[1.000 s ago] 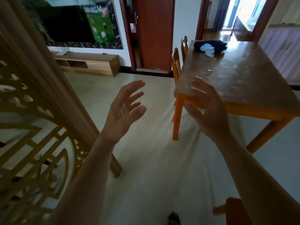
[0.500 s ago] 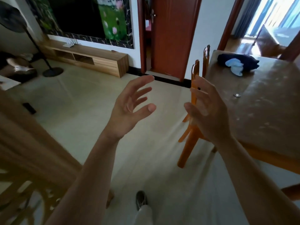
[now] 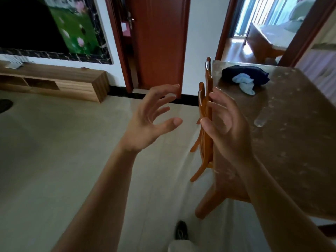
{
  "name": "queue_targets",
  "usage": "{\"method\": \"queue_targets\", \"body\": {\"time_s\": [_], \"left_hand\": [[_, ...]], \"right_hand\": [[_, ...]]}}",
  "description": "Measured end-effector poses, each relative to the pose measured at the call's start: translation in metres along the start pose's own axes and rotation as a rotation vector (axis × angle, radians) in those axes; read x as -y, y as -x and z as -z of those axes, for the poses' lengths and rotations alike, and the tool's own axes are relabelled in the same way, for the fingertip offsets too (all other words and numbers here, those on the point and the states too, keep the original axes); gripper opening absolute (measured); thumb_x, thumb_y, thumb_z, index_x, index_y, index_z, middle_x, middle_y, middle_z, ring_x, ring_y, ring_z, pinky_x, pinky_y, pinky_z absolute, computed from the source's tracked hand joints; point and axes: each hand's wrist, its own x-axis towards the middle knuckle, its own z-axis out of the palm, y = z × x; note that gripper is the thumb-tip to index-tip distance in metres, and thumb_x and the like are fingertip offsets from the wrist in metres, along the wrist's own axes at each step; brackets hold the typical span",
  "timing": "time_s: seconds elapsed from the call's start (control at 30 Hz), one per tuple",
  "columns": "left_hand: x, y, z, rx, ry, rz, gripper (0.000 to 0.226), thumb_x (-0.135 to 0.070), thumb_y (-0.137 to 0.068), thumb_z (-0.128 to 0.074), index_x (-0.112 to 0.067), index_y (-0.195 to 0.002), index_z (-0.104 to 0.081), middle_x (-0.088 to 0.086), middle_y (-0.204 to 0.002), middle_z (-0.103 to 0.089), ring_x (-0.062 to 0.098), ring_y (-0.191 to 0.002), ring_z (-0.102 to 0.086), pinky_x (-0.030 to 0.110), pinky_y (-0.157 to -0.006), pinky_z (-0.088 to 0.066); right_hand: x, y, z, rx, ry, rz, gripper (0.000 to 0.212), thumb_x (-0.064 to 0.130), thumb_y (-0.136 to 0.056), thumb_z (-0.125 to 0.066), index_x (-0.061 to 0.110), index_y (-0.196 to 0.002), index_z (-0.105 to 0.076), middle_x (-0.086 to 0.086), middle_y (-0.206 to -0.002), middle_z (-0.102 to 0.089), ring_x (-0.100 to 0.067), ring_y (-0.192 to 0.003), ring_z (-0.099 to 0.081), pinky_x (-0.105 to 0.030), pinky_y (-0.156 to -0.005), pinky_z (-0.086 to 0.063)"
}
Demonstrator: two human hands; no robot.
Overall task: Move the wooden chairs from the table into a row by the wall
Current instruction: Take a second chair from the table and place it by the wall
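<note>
Two orange wooden chairs are tucked along the left side of the table (image 3: 291, 142). The nearer chair (image 3: 202, 110) shows its backrest and splayed rear legs; the farther chair (image 3: 208, 70) shows only its back top. My right hand (image 3: 227, 128) is raised with fingers spread, just in front of the nearer chair's backrest, holding nothing. My left hand (image 3: 152, 120) is up and open over the floor, a hand's width left of that chair.
A dark and pale blue cloth bundle (image 3: 245, 79) lies on the table's far end. A low wooden TV cabinet (image 3: 54, 82) stands against the left wall, with red-brown doors (image 3: 160, 42) behind. Pale tiled floor (image 3: 63, 151) spreads to the left. My shoe (image 3: 181, 231) shows below.
I have walked closer to the table; the carved wooden screen on the left has left the view. Both open hands are now nearer the closest chair's backrest.
</note>
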Motion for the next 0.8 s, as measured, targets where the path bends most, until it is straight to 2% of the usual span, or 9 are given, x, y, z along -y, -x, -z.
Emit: {"method": "queue_targets", "body": {"time_s": [0.1, 0.27, 0.47, 0.6, 0.73, 0.8], "left_hand": [[0.04, -0.053, 0.017, 0.032, 0.012, -0.003, 0.058, -0.03, -0.084, -0.077, -0.022, -0.135, -0.051, 0.006, -0.153, -0.05, 0.029, -0.139, -0.054, 0.056, -0.112, -0.047], [0.098, -0.156, 0.054, 0.063, 0.015, 0.002, 0.062, -0.028, -0.084, -0.077, -0.021, -0.138, -0.048, 0.007, -0.155, -0.048, 0.029, -0.138, -0.055, 0.054, -0.112, -0.047], [0.156, -0.267, 0.106, 0.046, 0.025, -0.01, 0.061, -0.023, -0.086, -0.076, -0.015, -0.139, -0.048, 0.012, -0.154, -0.049, 0.032, -0.139, -0.053, 0.052, -0.112, -0.047], [0.211, -0.33, 0.131, 0.035, 0.04, -0.008, 0.064, -0.024, -0.085, -0.077, -0.019, -0.142, -0.047, 0.006, -0.155, -0.047, 0.031, -0.139, -0.054, 0.052, -0.111, -0.048], [0.283, -0.4, 0.152, 0.107, 0.052, -0.034, 0.068, -0.023, -0.087, -0.078, -0.015, -0.144, -0.044, 0.001, -0.153, -0.048, 0.029, -0.139, -0.054, 0.05, -0.111, -0.048], [0.318, -0.439, 0.162, 0.152, 0.08, -0.05, 0.065, -0.023, -0.088, -0.078, -0.016, -0.144, -0.046, 0.001, -0.152, -0.05, 0.028, -0.138, -0.054, 0.046, -0.111, -0.048]], "right_hand": [[-0.04, -0.049, -0.02, -0.034, -0.046, -0.005, 0.082, 0.058, -0.088, -0.067, 0.013, -0.15, -0.04, -0.005, -0.152, -0.051, -0.015, -0.136, -0.054, -0.048, -0.108, -0.05], [-0.108, -0.15, -0.058, -0.068, -0.075, 0.043, 0.077, 0.049, -0.09, -0.068, 0.004, -0.147, -0.044, -0.012, -0.149, -0.052, -0.023, -0.134, -0.056, -0.053, -0.105, -0.052], [-0.162, -0.269, -0.102, -0.08, -0.084, 0.048, 0.074, 0.053, -0.091, -0.067, 0.006, -0.145, -0.047, -0.008, -0.145, -0.056, -0.017, -0.128, -0.061, -0.046, -0.103, -0.055], [-0.206, -0.335, -0.125, -0.057, -0.054, 0.029, 0.072, 0.05, -0.091, -0.067, 0.008, -0.146, -0.047, -0.008, -0.147, -0.054, -0.018, -0.131, -0.058, -0.045, -0.105, -0.052], [-0.259, -0.394, -0.147, -0.096, 0.011, -0.038, 0.07, 0.043, -0.089, -0.065, 0.007, -0.146, -0.046, -0.008, -0.15, -0.052, -0.011, -0.132, -0.056, -0.037, -0.108, -0.049], [-0.282, -0.423, -0.158, -0.131, 0.1, -0.085, 0.069, 0.05, -0.09, -0.06, 0.008, -0.143, -0.049, -0.012, -0.148, -0.054, 0.001, -0.13, -0.053, -0.021, -0.106, -0.045]]}}
